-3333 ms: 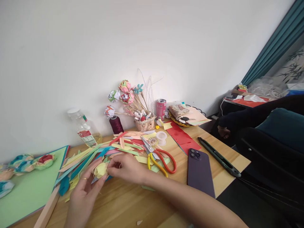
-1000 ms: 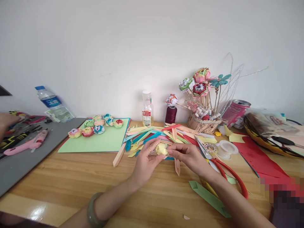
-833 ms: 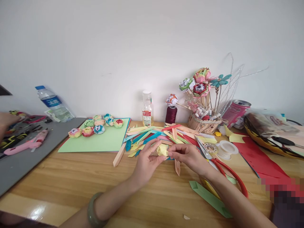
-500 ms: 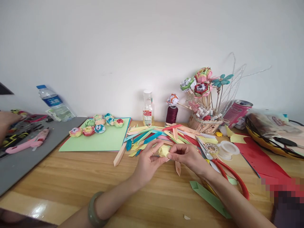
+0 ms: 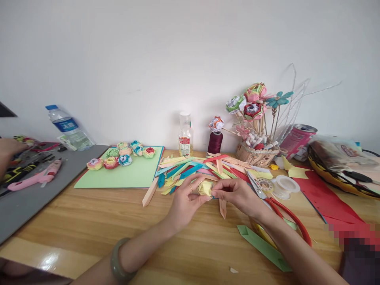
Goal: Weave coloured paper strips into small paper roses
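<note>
A small pale yellow folded-paper piece (image 5: 204,188) is held above the wooden table. My left hand (image 5: 185,202) pinches it from the left between thumb and fingers. On its right side, the thumb and index finger of my right hand (image 5: 237,196) are closed on its edge. Just behind lies a pile of folded paper strips (image 5: 181,171) in many colours. A green folded strip (image 5: 264,248) lies near my right forearm, which partly covers the red-handled scissors (image 5: 292,215).
Several paper flowers rest on a green sheet (image 5: 115,180) at left. Behind stand a glass bottle (image 5: 184,136), a thread spool (image 5: 215,142) and a flower basket (image 5: 257,154). At far left, another person's hand (image 5: 10,150) is over tools on a grey board (image 5: 68,170).
Both hands stay almost in place. The yellow piece has turned slightly between my fingers, and my right fingertips have shifted a little at its right edge.
</note>
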`<action>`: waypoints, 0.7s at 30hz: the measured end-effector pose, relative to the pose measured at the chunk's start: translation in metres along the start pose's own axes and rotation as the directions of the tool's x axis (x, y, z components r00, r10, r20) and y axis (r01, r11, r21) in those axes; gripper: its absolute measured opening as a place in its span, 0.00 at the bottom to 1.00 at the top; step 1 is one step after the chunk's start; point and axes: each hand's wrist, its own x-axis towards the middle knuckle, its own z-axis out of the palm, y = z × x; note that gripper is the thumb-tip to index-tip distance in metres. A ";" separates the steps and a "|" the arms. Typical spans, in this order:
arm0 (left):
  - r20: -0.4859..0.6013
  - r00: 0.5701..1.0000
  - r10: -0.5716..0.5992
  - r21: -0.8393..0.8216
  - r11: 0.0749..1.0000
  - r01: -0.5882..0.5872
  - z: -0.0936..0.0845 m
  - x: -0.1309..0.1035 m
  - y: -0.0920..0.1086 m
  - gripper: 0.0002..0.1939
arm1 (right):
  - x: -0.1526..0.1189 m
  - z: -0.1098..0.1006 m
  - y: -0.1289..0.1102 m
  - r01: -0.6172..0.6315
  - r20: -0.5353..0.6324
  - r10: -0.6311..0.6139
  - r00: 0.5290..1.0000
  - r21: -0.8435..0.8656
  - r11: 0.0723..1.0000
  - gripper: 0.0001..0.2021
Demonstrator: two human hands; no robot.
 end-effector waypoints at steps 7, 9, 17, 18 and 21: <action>-0.026 1.000 -0.004 -0.039 0.999 0.003 0.000 0.000 -0.002 0.21 | -0.003 0.003 -0.009 -0.017 0.000 0.018 1.000 0.037 0.999 0.14; -0.034 0.999 -0.001 -0.045 0.999 -0.001 0.000 0.000 -0.003 0.21 | -0.004 0.004 -0.009 -0.008 -0.016 0.009 1.000 0.024 1.000 0.13; -0.066 0.998 0.013 -0.045 0.999 -0.016 0.000 0.000 -0.002 0.19 | -0.003 0.011 -0.004 0.038 -0.111 -0.054 0.992 -0.137 0.990 0.11; -0.066 0.998 0.000 -0.063 0.998 -0.004 0.001 0.000 -0.001 0.19 | -0.003 0.011 -0.004 0.040 -0.100 -0.054 0.994 -0.134 0.990 0.11; -0.038 0.997 -0.070 -0.121 0.991 0.065 0.001 0.000 0.002 0.18 | -0.003 0.010 -0.005 0.031 -0.046 -0.035 0.998 -0.080 0.996 0.11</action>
